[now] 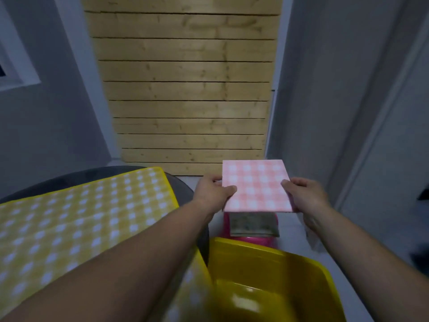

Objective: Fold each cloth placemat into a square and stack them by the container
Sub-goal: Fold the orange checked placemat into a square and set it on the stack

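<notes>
Left hand (212,190) and right hand (301,194) pinch opposite edges of the folded pink placemat (255,185), level beyond the yellow container (267,275), apparently for stacking.

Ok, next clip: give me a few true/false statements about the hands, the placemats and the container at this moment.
1. Both the left hand and the right hand hold the pink placemat. True.
2. The pink placemat is fully spread out. False: it is folded to roughly a square.
3. The yellow placemat lies open on the dark table. True.
4. The yellow container is piled full of placemats. False: the part of its inside that shows holds none.
5. The left hand rests on the yellow placemat. False: it grips the pink placemat's left edge.
</notes>
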Demonstrator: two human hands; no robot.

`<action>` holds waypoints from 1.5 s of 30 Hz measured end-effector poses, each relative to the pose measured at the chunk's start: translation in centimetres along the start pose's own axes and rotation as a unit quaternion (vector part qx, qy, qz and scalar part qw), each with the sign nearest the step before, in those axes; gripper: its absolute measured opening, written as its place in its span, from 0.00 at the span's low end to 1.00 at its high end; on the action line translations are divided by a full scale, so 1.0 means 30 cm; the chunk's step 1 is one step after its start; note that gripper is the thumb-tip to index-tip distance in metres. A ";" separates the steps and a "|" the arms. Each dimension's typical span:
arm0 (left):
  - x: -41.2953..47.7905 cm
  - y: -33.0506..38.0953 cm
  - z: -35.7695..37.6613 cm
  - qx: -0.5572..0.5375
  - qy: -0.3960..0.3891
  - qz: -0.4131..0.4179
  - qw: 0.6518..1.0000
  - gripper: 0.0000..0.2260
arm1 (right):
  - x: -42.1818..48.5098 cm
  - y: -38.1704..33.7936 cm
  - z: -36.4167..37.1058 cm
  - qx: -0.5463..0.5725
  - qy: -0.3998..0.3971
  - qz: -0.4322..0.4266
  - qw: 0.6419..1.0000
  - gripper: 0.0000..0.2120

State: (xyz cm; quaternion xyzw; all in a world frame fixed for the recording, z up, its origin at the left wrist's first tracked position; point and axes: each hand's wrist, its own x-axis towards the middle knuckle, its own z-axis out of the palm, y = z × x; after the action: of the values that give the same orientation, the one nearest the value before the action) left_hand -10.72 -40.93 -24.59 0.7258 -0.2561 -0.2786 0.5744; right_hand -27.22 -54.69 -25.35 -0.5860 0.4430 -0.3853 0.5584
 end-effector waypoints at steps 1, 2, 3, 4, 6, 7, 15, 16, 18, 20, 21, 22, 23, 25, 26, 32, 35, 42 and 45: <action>0.032 -0.015 0.040 0.007 0.000 -0.011 1.000 0.18 | 0.036 0.026 -0.012 -0.001 0.003 0.000 1.000 0.05; 0.064 -0.031 0.080 0.016 0.001 -0.018 1.000 0.19 | 0.070 0.054 -0.022 -0.003 0.002 0.002 1.000 0.06; 0.094 -0.048 0.119 0.030 0.008 -0.023 0.999 0.21 | 0.102 0.080 -0.030 -0.004 0.000 0.006 1.000 0.06; 0.123 -0.068 0.152 0.046 0.018 -0.029 0.998 0.23 | 0.134 0.109 -0.035 -0.007 -0.004 0.012 1.000 0.06; 0.178 -0.115 0.208 0.071 0.036 -0.048 0.996 0.25 | 0.186 0.166 -0.038 -0.009 -0.016 0.023 1.000 0.06; 0.203 -0.144 0.232 0.078 0.044 -0.059 0.994 0.23 | 0.212 0.198 -0.033 -0.016 -0.021 0.028 0.999 0.04; 0.312 -0.377 0.347 0.082 0.111 -0.103 0.985 0.12 | 0.323 0.459 0.032 -0.077 -0.045 0.047 0.995 0.15; 0.313 -0.400 0.356 0.082 0.114 -0.105 0.985 0.12 | 0.333 0.487 0.036 -0.077 -0.037 0.053 0.995 0.14; 0.311 -0.437 0.376 0.091 0.112 -0.100 0.984 0.12 | 0.345 0.529 0.042 -0.073 -0.019 0.064 0.995 0.11; 0.335 -0.493 0.397 0.117 0.114 -0.094 0.982 0.17 | 0.359 0.563 0.049 -0.071 -0.009 0.070 0.995 0.09; 0.345 -0.518 0.404 0.135 0.115 -0.094 0.980 0.18 | 0.366 0.577 0.051 -0.074 -0.008 0.071 0.995 0.09; 0.353 -0.539 0.409 0.152 0.118 -0.096 0.977 0.18 | 0.371 0.587 0.054 -0.080 -0.008 0.069 0.994 0.10; 0.356 -0.550 0.414 0.167 0.119 -0.094 0.974 0.18 | 0.374 0.595 0.057 -0.087 -0.007 0.064 0.994 0.10; 0.342 -0.542 0.415 0.188 0.118 -0.082 0.972 0.17 | 0.378 0.601 0.063 -0.098 -0.002 0.053 0.994 0.10; 0.341 -0.543 0.415 0.191 0.116 -0.081 0.971 0.17 | 0.378 0.603 0.066 -0.101 0.002 0.050 0.994 0.11; 0.345 -0.537 0.424 0.187 0.085 -0.103 0.973 0.26 | 0.390 0.629 0.082 -0.139 -0.006 0.049 0.989 0.09; 0.340 -0.528 0.428 0.196 0.083 -0.121 0.970 0.35 | 0.390 0.624 0.081 -0.158 0.009 0.060 0.986 0.17; 0.285 -0.325 0.420 0.173 0.106 -0.091 0.975 0.30 | 0.347 0.497 0.031 -0.135 0.031 0.025 0.990 0.11; 0.225 -0.216 0.366 0.111 0.090 -0.084 0.986 0.33 | 0.270 0.379 0.020 -0.123 0.016 -0.016 0.992 0.11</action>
State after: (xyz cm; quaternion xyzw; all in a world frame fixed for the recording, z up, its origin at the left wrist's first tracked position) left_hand -13.25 -51.83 -33.69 0.8261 -0.1713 -0.2293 0.4855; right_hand -25.16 -62.00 -37.07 -0.6509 0.4869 -0.3459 0.4687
